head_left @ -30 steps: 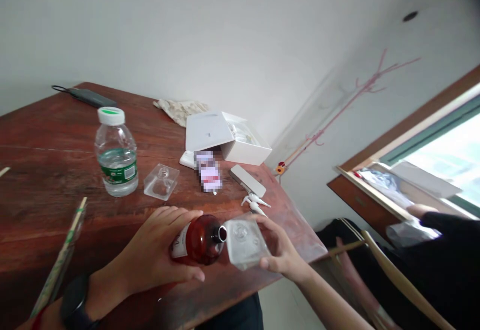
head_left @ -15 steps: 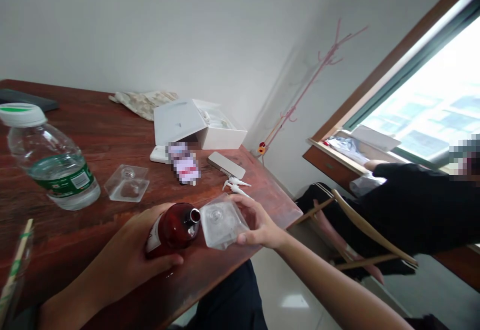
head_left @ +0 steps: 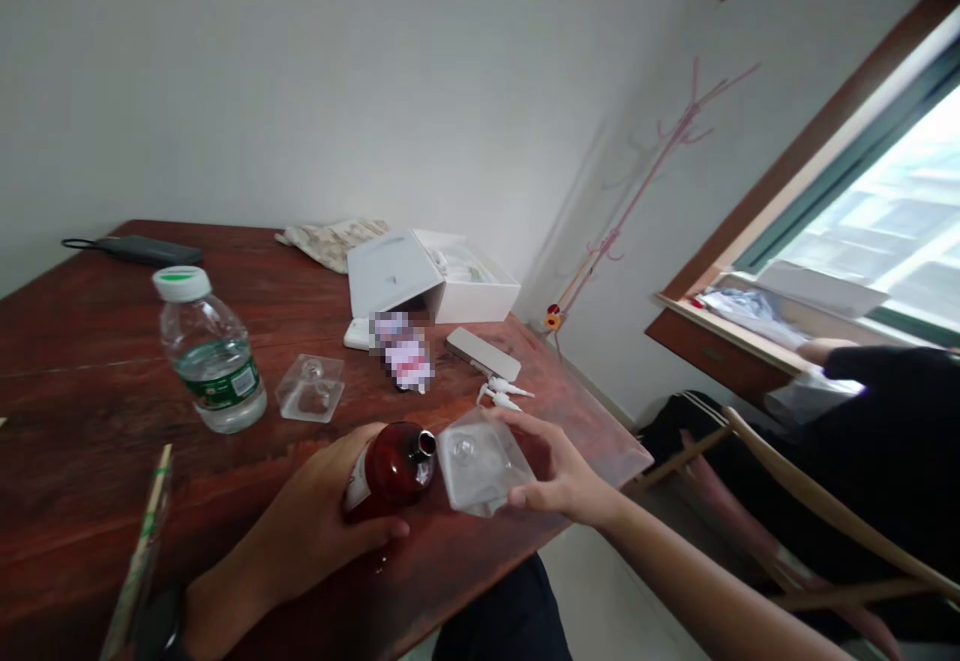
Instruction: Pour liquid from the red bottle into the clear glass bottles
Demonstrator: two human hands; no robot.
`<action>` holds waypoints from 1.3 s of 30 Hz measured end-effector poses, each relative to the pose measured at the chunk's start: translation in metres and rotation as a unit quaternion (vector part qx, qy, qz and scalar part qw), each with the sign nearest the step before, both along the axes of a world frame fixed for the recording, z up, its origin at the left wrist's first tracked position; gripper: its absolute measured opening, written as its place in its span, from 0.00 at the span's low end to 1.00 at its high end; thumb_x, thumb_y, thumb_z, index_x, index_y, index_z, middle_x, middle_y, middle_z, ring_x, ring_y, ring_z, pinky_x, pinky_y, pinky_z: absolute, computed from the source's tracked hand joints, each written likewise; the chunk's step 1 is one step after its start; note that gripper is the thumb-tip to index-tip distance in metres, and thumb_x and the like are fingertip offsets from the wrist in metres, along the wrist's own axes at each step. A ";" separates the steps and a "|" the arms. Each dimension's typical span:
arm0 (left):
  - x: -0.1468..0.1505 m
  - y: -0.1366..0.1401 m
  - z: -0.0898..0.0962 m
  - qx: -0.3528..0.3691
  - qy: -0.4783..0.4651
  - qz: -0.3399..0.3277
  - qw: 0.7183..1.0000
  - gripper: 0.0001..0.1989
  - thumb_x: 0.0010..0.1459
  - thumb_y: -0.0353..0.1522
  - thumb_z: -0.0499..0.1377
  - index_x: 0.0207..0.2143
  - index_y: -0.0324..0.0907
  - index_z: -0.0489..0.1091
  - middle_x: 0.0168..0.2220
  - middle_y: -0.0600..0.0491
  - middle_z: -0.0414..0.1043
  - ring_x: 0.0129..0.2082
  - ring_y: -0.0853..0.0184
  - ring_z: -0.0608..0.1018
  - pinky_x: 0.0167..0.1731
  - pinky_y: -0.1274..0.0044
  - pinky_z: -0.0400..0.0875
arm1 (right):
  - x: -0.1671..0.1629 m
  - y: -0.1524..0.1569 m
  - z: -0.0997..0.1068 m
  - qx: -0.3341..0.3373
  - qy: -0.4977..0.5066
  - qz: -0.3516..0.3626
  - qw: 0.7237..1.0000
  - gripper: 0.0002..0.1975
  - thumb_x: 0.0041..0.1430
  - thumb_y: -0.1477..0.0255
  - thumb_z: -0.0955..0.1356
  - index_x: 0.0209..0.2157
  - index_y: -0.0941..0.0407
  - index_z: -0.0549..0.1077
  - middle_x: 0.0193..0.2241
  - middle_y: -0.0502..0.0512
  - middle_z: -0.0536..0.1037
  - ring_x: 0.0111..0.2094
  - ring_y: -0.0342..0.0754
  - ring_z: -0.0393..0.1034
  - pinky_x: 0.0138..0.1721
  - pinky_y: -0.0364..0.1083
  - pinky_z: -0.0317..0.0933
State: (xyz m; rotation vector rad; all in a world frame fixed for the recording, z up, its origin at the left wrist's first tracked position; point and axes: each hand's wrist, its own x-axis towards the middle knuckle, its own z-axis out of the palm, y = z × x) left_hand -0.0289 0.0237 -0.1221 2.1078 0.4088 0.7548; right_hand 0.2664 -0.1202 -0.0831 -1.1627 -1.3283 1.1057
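Observation:
My left hand [head_left: 315, 506] is wrapped round a dark red-brown bottle [head_left: 394, 471] with a white label. The bottle tilts to the right and its narrow neck has no cap on it. Beside the mouth, my right hand [head_left: 559, 466] grips a clear square plastic container [head_left: 480, 466] by its right side. A second clear plastic piece [head_left: 311, 389], with a round knob in it, lies on the table just behind my left hand. White pump tops [head_left: 504, 393] lie beyond my right hand.
On the wooden table [head_left: 97, 421] stand a water bottle [head_left: 216, 366] and an open white box [head_left: 480, 299]. A long pale case [head_left: 484, 353], wrapped chopsticks [head_left: 154, 511] and a dark device [head_left: 154, 249] lie there too. A seated person [head_left: 877, 461] is at the right.
The view has swung left, so everything sits further right in the picture. Both hands keep hold of the bottle and the clear container, in nearly the same position to each other.

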 end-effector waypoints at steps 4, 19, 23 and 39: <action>-0.003 0.002 -0.007 -0.015 0.003 0.006 1.000 0.45 0.59 0.65 0.66 0.67 0.48 0.69 0.62 0.44 0.79 0.59 0.46 0.82 0.60 0.61 0.77 | 0.002 -0.004 0.001 -0.009 -0.022 -0.023 0.999 0.40 0.47 0.59 0.87 0.61 0.50 0.81 0.55 0.64 0.86 0.53 0.64 0.83 0.54 0.58 0.77; -0.002 -0.003 -0.028 0.069 0.051 0.071 0.994 0.51 0.46 0.55 0.80 0.68 0.47 0.70 0.63 0.42 0.80 0.61 0.42 0.82 0.64 0.55 0.74 | 0.005 -0.002 0.020 -0.008 -0.085 -0.010 0.996 0.39 0.48 0.60 0.87 0.61 0.48 0.81 0.56 0.64 0.87 0.56 0.67 0.83 0.55 0.60 0.78; -0.002 -0.004 -0.025 0.068 0.047 0.072 0.994 0.51 0.46 0.54 0.80 0.68 0.48 0.70 0.64 0.42 0.79 0.62 0.42 0.81 0.66 0.55 0.73 | 0.002 0.002 0.035 -0.005 -0.113 -0.010 0.994 0.37 0.48 0.59 0.86 0.60 0.48 0.82 0.57 0.64 0.86 0.56 0.67 0.83 0.57 0.60 0.77; -0.002 -0.003 -0.038 0.089 0.037 0.086 0.992 0.53 0.48 0.61 0.77 0.70 0.49 0.70 0.65 0.42 0.79 0.62 0.41 0.81 0.66 0.56 0.73 | 0.018 0.005 0.047 0.015 -0.270 -0.005 0.963 0.44 0.50 0.59 0.85 0.68 0.48 0.76 0.65 0.66 0.79 0.64 0.70 0.76 0.63 0.63 0.72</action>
